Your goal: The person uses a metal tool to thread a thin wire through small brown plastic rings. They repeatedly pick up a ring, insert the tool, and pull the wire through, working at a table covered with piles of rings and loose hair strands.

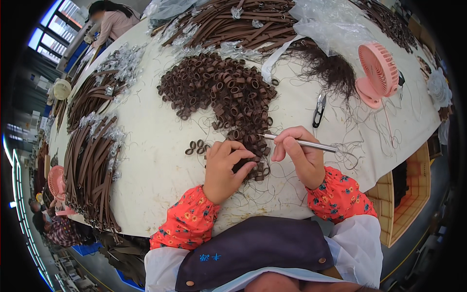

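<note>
Containers: tan open box (387, 209) at the right, beside the worktop, with a dark bundle (400, 184) inside; material of the bundle not discernible. Blue bin (88, 248) at the near left, below worktop level, partly hidden; contents cannot be told. Clear plastic wrap (333, 22) lies loose at the far side, over and beside long brown straps (243, 24).

Surface: worktop (143, 160) covered in white, marked with brownish specks near the person and strewn with loose threads. Brown loops (233, 92) heaped at centre, running from the far side toward the person; a small group sits apart, just left of the heap's near end. Strap bundles (90, 165) along the left. Dark thread tangle (333, 68) far right of the heap; black snips (319, 111) nearer; pink fan (377, 70) to their right.

Hands: right hand (301, 156) pinches a slender metal tool (316, 145), tip at the loops. Left hand (226, 168) curls thumb and fingers around loops at the heap's near end; whether one is gripped cannot be told.

Room: seated person (114, 24) far left, near windows (57, 29).
</note>
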A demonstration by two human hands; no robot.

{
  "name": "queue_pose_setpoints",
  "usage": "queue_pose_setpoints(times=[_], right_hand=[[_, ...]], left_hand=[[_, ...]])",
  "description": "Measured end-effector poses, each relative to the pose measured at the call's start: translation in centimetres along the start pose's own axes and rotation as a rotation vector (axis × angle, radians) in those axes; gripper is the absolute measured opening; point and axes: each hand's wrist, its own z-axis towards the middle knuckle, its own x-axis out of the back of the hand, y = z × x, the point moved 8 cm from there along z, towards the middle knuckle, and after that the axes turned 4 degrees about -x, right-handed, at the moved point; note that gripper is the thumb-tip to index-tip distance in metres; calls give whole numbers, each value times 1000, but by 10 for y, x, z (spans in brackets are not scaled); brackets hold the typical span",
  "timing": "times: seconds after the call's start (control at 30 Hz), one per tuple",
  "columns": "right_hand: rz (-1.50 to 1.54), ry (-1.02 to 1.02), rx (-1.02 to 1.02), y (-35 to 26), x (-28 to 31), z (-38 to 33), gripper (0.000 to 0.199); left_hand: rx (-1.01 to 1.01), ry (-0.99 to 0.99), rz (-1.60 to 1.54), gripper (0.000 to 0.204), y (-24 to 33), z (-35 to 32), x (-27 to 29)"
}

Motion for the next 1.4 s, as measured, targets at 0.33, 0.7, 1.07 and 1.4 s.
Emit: queue_pose_setpoints(times=[0.33, 0.7, 1.07, 1.4], right_hand=[[-417, -155, 392, -25, -25, -3, 34], [-452, -92, 476, -36, -23, -5, 35], [-570, -85, 504, -34, -27, -7, 34], [-565, -55, 416, -28, -28, -6, 32]], left_hand=[[431, -5, -1156, 18, -11, -18, -19], [307, 114, -1035, 26, -3, -10, -4], [314, 10, -761, 13, -7, -14, -10], [335, 118, -1069, 8, -1, -14, -22]])
